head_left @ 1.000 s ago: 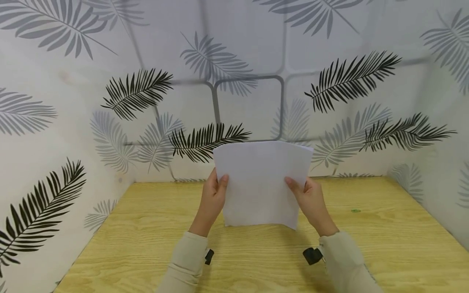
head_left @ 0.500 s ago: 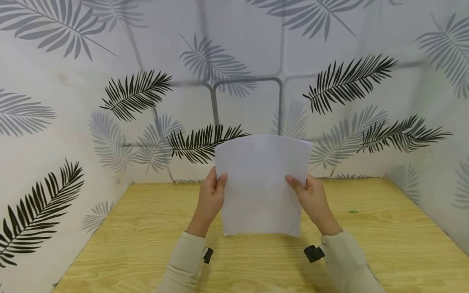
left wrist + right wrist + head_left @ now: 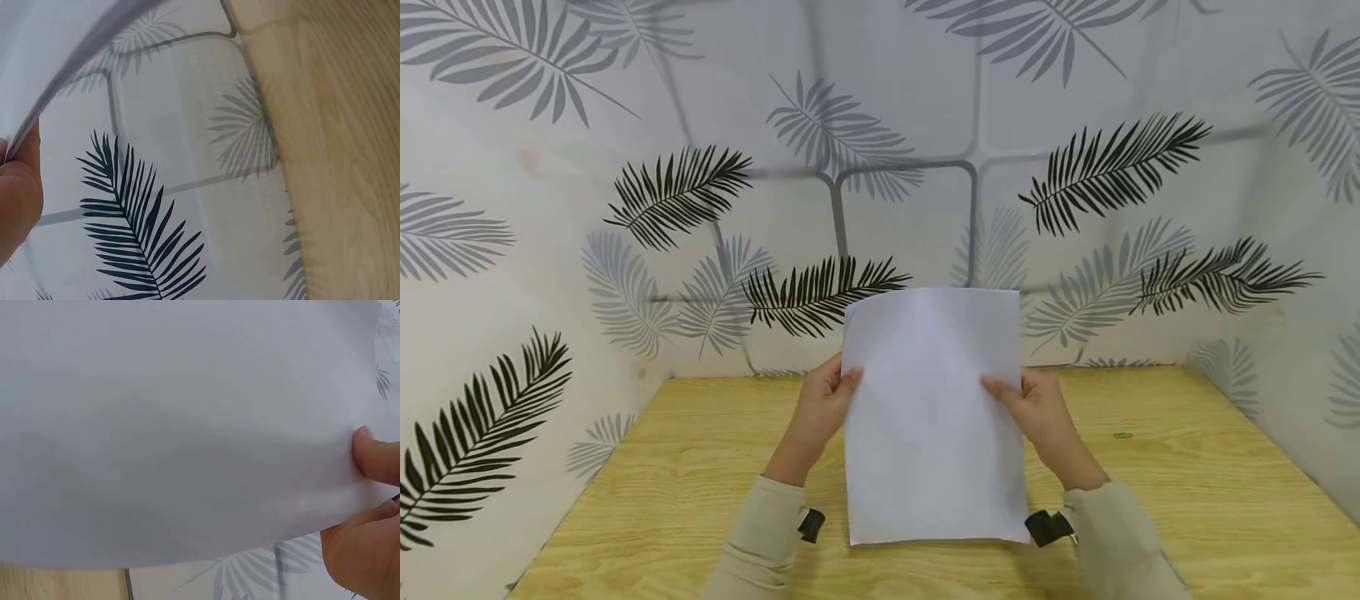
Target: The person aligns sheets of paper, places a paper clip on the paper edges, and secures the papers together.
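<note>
A blank white stack of paper (image 3: pixel 934 425) stands nearly upright over the table, its top edge gently bowed. My left hand (image 3: pixel 822 402) pinches its left edge, thumb on the near face and fingers behind. On the opposite edge my right hand (image 3: pixel 1036 408) grips it the same way. The left wrist view shows the paper (image 3: pixel 56 50) edge-on, with layered sheets between the left thumb and fingers (image 3: pixel 22 181). Filling most of the right wrist view is the paper's face (image 3: pixel 187 437), the right thumb (image 3: pixel 375 456) pressed against it.
A small green paper clip (image 3: pixel 1123 435) lies on the wood-grain table (image 3: pixel 700 475) to the right of the right hand. Leaf-patterned white sheeting (image 3: pixel 902 108) encloses the table at the back and both sides. Each wrist carries a black camera (image 3: pixel 811 525).
The paper has swung from tilted away to nearly upright, so its lower edge now reaches further down and nearer. Both hands keep hold of it and have dropped slightly.
</note>
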The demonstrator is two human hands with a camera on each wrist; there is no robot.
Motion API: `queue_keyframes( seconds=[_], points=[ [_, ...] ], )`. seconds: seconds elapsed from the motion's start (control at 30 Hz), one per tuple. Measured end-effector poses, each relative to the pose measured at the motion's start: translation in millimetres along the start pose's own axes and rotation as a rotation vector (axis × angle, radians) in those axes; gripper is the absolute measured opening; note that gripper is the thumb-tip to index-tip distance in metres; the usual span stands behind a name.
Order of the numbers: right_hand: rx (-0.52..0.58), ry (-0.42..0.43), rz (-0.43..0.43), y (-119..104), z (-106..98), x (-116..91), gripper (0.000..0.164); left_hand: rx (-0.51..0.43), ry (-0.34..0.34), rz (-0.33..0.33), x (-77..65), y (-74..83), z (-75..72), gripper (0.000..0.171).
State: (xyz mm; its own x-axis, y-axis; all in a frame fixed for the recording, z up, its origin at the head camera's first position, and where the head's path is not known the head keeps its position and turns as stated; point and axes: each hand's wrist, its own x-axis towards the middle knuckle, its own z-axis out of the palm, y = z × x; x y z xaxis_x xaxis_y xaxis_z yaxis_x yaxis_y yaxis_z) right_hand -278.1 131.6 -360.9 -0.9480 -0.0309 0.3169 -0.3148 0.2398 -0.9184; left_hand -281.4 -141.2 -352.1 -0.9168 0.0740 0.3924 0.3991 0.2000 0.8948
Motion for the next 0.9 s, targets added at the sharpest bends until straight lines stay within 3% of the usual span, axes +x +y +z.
queue_keyframes(
  seconds=[0.27,0.57,0.7,0.9],
  points=[
    [0.082,-0.159,0.210,4,-6,-3,0.050,-0.110,-0.125,-0.123,-4.1,-8.4,-3.2,0.033],
    [0.073,-0.212,0.307,16,-11,-3,0.051,-0.156,-0.288,-0.209,-3.3,-17.7,-2.5,0.040],
    [0.061,-0.210,0.346,25,-10,-4,0.052,-0.154,-0.304,-0.247,-2.4,-22.6,-0.3,0.041],
    [0.043,-0.192,0.378,33,-6,-6,0.053,-0.152,-0.273,-0.287,-4.2,-29.7,3.6,0.040]
  ],
)
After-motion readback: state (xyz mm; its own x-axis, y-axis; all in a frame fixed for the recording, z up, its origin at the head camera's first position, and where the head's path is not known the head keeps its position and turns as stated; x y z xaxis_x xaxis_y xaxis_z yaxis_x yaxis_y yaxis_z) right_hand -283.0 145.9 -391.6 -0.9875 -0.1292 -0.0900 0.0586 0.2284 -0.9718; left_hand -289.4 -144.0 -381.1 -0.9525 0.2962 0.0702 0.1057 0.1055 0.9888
